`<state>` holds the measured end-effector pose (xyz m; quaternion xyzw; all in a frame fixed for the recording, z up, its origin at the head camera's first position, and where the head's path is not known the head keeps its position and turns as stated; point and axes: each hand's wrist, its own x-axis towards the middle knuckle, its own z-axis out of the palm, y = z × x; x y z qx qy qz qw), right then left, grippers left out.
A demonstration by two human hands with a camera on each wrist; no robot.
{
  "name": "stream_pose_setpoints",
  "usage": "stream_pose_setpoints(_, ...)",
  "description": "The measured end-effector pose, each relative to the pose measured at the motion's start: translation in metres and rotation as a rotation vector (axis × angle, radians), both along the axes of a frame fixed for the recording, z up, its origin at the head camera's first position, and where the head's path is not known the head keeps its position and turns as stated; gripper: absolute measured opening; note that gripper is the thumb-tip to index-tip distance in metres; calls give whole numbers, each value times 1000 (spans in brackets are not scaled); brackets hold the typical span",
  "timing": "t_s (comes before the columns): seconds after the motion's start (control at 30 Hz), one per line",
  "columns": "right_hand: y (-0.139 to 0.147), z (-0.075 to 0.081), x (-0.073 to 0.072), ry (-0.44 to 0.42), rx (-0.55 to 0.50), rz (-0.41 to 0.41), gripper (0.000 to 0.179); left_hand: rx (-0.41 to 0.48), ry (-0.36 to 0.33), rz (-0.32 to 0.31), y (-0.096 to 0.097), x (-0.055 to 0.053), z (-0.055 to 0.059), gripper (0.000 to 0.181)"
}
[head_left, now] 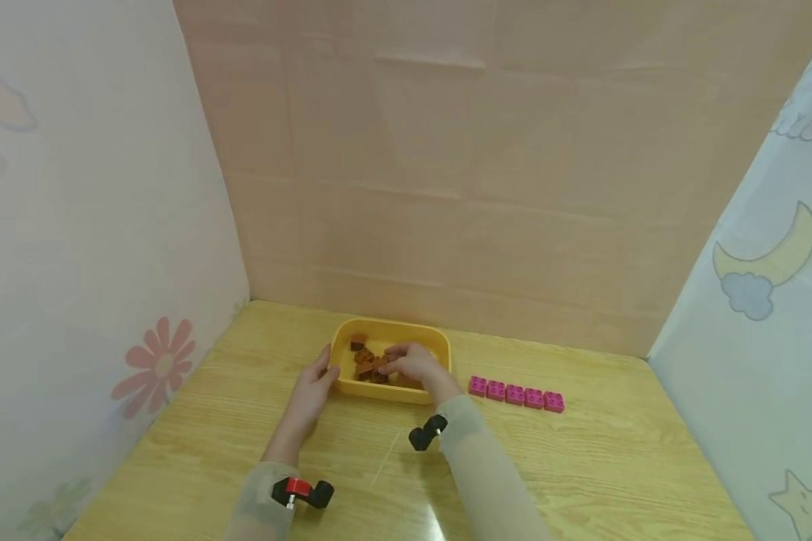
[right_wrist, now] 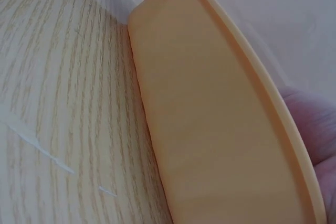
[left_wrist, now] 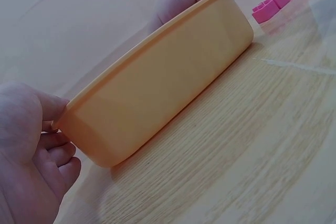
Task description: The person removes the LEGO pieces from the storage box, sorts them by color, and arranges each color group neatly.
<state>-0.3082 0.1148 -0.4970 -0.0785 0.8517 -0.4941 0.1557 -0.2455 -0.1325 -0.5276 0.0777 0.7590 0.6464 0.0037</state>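
A yellow plastic bin [head_left: 406, 391] stands on the table near the back wall. Several brown and orange-brown toy building bricks [head_left: 364, 356] lie loose in its left half. At the bin's left end my left hand [head_left: 313, 388] grips the rim, thumb over the edge and fingers curled against the outside, as the left wrist view shows. My right hand [head_left: 416, 364] reaches over the front wall into the bin, its fingertips at the bricks. Whether it pinches one is too small to tell in the head view. In the right wrist view the bin's wall [right_wrist: 210, 103] hides those fingers.
Right of the bin, several pink building bricks [head_left: 515, 394] form a straight row on the wooden table [head_left: 616, 451]. A plain cloth wall [head_left: 446, 188] rises behind the table, and patterned sheets [head_left: 751, 361] stand at both sides.
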Motion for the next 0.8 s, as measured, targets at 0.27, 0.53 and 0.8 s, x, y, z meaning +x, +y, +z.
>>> stream_pose_setpoints(0.27, -2, 2, -3, 9, -4, -19, 48, -13, -8, 21, -4, -1, 2, 63)
stream_pose_setpoints(0.53, -6, 6, -3, 74, -184, -87, 50, -1, -24, 24, -6, 1, 0, 63)
stream_pose_setpoints(0.8, 19, 43, 26, 188, -347, -108, 51, -10, -7, 36, -5, -3, 1, 65)
